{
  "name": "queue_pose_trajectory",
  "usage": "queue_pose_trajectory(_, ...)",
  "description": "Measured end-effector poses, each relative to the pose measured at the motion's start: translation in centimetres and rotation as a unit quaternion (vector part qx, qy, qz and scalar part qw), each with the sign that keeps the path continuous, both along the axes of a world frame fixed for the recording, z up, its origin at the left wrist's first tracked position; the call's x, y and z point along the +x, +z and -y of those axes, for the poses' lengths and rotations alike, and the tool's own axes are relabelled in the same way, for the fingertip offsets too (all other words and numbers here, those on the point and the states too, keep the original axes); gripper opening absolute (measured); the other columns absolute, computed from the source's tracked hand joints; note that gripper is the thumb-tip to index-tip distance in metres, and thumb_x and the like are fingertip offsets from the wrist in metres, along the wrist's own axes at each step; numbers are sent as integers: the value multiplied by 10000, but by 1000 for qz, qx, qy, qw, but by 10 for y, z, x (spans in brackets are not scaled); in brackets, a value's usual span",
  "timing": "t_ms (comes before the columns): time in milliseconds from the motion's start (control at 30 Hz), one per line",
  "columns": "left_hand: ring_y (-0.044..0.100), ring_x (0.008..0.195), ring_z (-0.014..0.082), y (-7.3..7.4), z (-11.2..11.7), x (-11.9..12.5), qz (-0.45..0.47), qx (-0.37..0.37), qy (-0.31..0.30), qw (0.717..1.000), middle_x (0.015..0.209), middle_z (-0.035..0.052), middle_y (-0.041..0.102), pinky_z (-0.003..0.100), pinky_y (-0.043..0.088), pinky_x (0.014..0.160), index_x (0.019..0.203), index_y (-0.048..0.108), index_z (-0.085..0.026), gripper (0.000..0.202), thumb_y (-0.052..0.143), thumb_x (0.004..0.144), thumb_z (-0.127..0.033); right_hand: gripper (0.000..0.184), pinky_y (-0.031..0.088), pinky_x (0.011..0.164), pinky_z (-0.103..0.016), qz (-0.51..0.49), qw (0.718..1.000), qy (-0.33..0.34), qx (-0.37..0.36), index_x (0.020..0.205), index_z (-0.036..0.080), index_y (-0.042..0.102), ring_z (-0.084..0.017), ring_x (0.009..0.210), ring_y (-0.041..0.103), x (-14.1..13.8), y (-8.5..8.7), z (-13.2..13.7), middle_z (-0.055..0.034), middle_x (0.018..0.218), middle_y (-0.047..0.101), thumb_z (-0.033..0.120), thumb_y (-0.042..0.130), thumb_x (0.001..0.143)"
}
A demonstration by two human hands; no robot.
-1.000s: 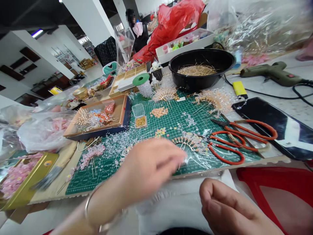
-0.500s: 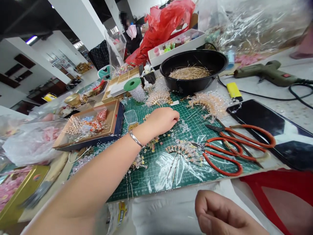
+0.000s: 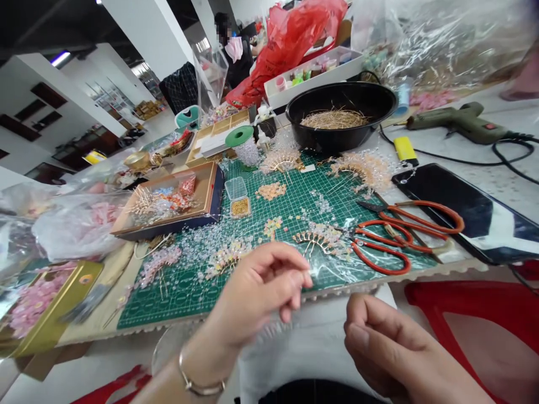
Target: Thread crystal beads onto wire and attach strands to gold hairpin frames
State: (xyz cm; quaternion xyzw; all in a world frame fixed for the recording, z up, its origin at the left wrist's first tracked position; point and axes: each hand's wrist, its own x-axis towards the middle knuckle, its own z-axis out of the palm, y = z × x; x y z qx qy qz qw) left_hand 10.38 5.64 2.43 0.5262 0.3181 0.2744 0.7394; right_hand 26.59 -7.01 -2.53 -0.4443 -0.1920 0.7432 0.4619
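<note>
Over the near edge of the green cutting mat [image 3: 185, 300], my left hand [image 3: 265, 280] has its thumb and fingertips pressed together; whatever they may pinch is too small to make out. Lower right, my right hand [image 3: 387, 342] is closed with the fingers curled in, and its inside is hidden. Beyond my left hand lies a beaded hair comb [image 3: 322, 241] with metal prongs. Another beaded comb [image 3: 229, 258] is partly covered by that hand. Small yellow flower beads [image 3: 273, 226] and peach beads [image 3: 270, 191] rest in piles on the mat.
Orange-handled scissors [image 3: 404, 238] lie on the right beside a black tablet [image 3: 467, 219]. A black bowl [image 3: 341, 137] of wire pins, a glue gun [image 3: 458, 120] and its cable stand behind. On the left are a box of beaded pieces [image 3: 168, 221] and a bead-filled small case [image 3: 240, 207].
My left hand has drawn back from the bead piles toward me, near my right hand. The peach beads and small case are now uncovered. My right hand stays closed.
</note>
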Motion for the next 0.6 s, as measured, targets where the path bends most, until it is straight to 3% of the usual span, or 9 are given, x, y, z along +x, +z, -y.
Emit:
queue_pose_trajectory(100, 554, 453, 33, -19, 39, -9, 48, -150, 42, 987, 755, 7, 708, 91, 378, 343, 894, 722, -175, 64, 721, 833, -194, 472, 191, 495, -253, 4, 1000, -13, 8, 681, 220, 469, -93, 519, 222, -12, 5, 6, 87, 542, 328, 601, 710, 823)
queue_pose_trajectory(200, 606, 451, 65, -26, 57, -16, 82, -214, 57, 972, 778, 44, 737, 97, 335, 301, 830, 716, -154, 114, 782, 795, -240, 432, 196, 495, -254, 31, 999, -17, 16, 697, 220, 496, -98, 525, 229, -23, 9, 12, 83, 548, 333, 571, 692, 853)
queue_pose_trajectory(300, 599, 460, 60, -24, 65, -24, 100, -229, 58, 966, 792, 44, 730, 98, 322, 305, 802, 709, -154, 145, 815, 769, -247, 431, 194, 494, -257, 55, 998, -12, 24, 709, 223, 496, -102, 531, 214, -30, 12, 16, 83, 560, 326, 584, 673, 866)
queue_pose_trajectory(467, 398, 373, -3, -18, 74, -34, 90, -227, 47, 969, 628, -11, 620, 97, 244, 322, 794, 715, -156, 148, 825, 771, -252, 474, 199, 495, -255, 73, 996, -3, 45, 681, 222, 470, -106, 545, 203, -37, 18, 24, 81, 571, 297, 614, 669, 856)
queue_pose_trajectory(600, 401, 390, 0, -15, 79, -38, 96, -232, 42, 967, 634, -2, 622, 100, 222, 331, 787, 716, -155, 146, 830, 767, -243, 466, 207, 485, -247, 90, 995, -6, 43, 678, 219, 481, -104, 544, 213, -40, 19, 30, 75, 575, 304, 602, 674, 859)
